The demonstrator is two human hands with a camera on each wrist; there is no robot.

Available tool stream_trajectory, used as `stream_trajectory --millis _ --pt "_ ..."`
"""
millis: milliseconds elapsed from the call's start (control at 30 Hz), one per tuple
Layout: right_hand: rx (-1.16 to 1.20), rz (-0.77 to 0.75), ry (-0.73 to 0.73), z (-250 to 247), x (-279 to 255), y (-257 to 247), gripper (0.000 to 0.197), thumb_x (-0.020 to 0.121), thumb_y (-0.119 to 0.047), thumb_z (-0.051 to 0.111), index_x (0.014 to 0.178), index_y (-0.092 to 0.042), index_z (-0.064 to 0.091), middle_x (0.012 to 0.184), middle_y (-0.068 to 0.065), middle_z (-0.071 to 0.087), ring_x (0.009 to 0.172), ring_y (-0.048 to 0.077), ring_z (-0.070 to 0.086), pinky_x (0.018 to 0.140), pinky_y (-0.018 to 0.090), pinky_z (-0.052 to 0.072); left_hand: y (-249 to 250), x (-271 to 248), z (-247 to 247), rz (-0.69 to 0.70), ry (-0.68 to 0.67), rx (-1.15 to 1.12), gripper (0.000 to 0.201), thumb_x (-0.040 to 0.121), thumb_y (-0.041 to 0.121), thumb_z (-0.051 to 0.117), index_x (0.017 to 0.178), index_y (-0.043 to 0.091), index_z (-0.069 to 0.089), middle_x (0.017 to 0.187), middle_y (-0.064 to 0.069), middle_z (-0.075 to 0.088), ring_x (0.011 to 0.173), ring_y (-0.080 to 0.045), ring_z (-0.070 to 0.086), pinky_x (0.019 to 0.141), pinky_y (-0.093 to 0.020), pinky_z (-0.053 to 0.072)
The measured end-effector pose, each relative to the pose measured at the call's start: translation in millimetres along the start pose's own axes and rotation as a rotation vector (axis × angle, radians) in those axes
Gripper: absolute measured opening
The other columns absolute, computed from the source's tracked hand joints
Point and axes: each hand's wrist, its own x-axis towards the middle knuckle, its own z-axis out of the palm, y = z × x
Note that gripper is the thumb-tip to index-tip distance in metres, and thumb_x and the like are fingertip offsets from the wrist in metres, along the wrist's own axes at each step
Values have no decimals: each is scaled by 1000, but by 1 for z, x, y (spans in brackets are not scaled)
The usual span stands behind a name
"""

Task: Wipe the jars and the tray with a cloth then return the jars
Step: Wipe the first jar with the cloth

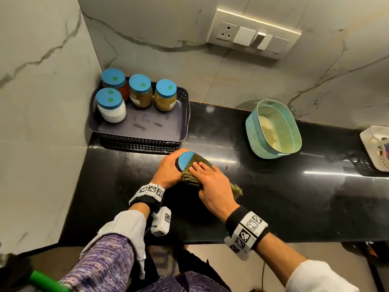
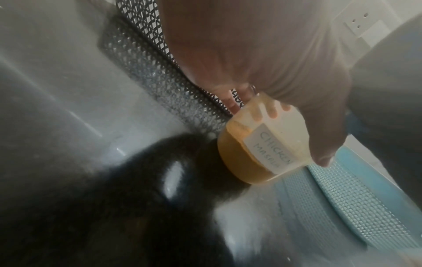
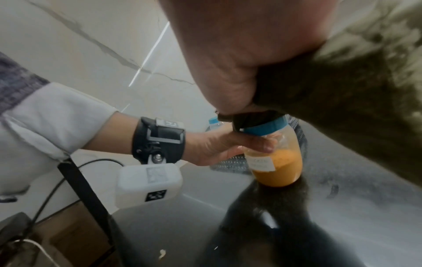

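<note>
The left hand point(image 1: 168, 169) grips a jar point(image 2: 260, 150) of orange-brown powder just under its blue lid point(image 1: 186, 162), fingers curled round the glass. The jar stands on the black surface point(image 1: 273, 199), near the front edge. The right hand point(image 1: 212, 184) presses an olive cloth point(image 1: 194, 178) over the lid and the jar's side, fingers wrapped round the bunched fabric. Four more jars point(image 1: 140, 94) sit along the back and left of the dark tray point(image 1: 162, 131), which lies in the surface's back left corner. A teal basket point(image 1: 273, 128) stands toward the right, by the wall.
</note>
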Motion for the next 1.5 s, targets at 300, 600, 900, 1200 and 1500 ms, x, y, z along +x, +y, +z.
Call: stream_trajectory --millis 300,600,900,1200,1500 --pt "59 -121 -55 3 15 -10 84 74 7 65 155 -13 51 162 9 46 153 28 41 130 39 14 -5 1 -4 -10 -24 11 48 79 32 75 122 50 66 116 14 75 112 -7 70 102 -42 56" --pt "32 32 -64 -14 -5 -4 82 79 4 64 157 -14 46 165 6 42 157 25 34 130 32 5 0 2 -2 -9 13 74 56 64 40 87 115 54 66 108 14 77 101 -6 73 93 -39 59" --pt "132 -17 -61 -6 31 -11 86 73 8 64 155 -12 49 164 9 43 155 27 38 133 38 15 3 1 -7 -11 -39 154 67 64 40 80 129 38 63 113 12 77 107 -6 71 98 -36 56" --pt "139 42 -67 -5 -14 -23 86 82 6 60 162 -17 37 169 2 34 160 16 25 124 19 -8 -1 0 -2 -53 37 106 54 72 41 79 125 37 67 113 12 77 105 -6 72 97 -39 59" --pt "105 81 -54 -8 19 0 87 76 7 62 158 -14 44 166 6 40 158 24 32 133 38 13 5 0 -4 -56 5 123 68 59 41 88 120 52 62 110 16 77 103 -3 72 96 -35 57"
